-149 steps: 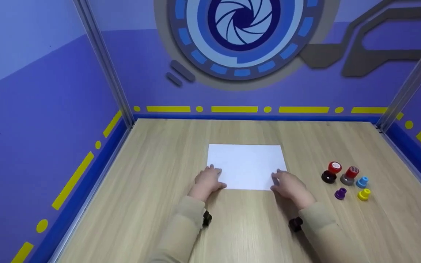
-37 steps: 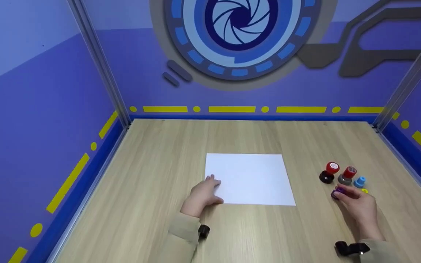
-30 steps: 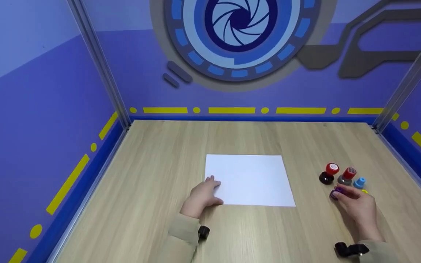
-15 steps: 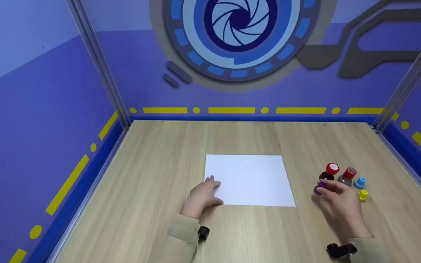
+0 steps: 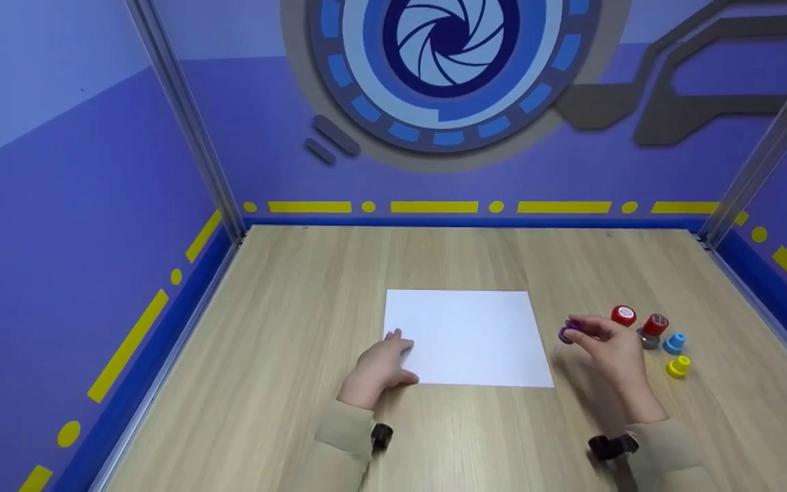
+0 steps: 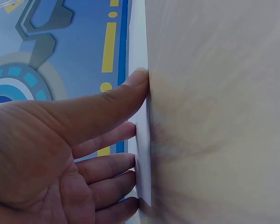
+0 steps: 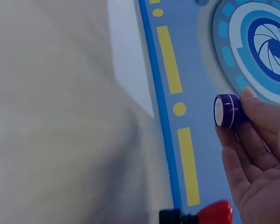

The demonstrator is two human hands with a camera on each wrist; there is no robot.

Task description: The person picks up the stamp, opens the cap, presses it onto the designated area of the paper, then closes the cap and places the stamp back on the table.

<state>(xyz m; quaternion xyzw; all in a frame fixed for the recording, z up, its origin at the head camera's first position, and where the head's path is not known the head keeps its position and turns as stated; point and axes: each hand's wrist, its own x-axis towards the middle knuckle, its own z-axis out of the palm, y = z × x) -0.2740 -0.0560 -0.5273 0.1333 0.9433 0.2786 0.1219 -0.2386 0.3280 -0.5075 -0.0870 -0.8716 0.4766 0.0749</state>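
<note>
My right hand (image 5: 615, 352) pinches a small purple stamp (image 7: 227, 111) between thumb and fingers. It holds the stamp above the table, just right of the white paper (image 5: 468, 335). A round, pale patterned face on the stamp shows in the right wrist view. At the paper's near left corner rests my left hand (image 5: 380, 362). Its thumb and fingertips touch the sheet, as the left wrist view (image 6: 32, 144) of this hand also shows; the fingers are not curled round anything. No marks are visible on the paper.
Right of the right hand stand a red-topped stamp (image 5: 624, 315), partly hidden by that hand, a red and grey stamp (image 5: 654, 328), a light blue stamp (image 5: 675, 343) and a yellow stamp (image 5: 679, 367). Painted walls (image 5: 93, 225) enclose the wooden table (image 5: 298, 273).
The right hand left the paper, took the purple stamp, lifted it and carried it left towards the sheet. The yellow stamp is uncovered again. Earlier the paper shifted nearer; lately the left hand stays put.
</note>
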